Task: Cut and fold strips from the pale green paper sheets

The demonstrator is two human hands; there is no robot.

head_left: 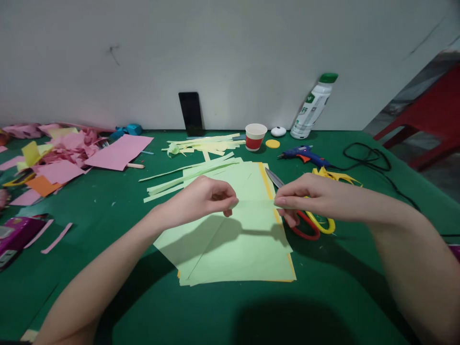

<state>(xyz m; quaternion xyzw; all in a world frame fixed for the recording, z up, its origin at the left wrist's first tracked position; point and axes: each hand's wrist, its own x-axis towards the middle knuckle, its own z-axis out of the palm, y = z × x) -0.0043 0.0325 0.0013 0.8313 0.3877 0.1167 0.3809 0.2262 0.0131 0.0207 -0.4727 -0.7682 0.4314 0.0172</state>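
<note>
Between my two hands a narrow pale green paper strip [256,204] is stretched level, a little above a stack of light green paper [237,258]. My left hand [213,197] pinches the strip's left end between thumb and fingers. At the other end my right hand [296,197] pinches it the same way. Orange-yellow sheets [265,177] peek out along the stack's edges. Scissors with red and yellow handles [307,227] lie partly hidden under my right hand. More cut green strips [187,177] rest at the stack's upper left.
Farther back are a paper cup [254,139], a leaning phone [190,114], a white case [278,131], a bottle [313,108] and a blue glue gun [305,154] with its cord. Pink paper scraps [64,163] crowd the left. A yellow paper piece [336,176] lies right.
</note>
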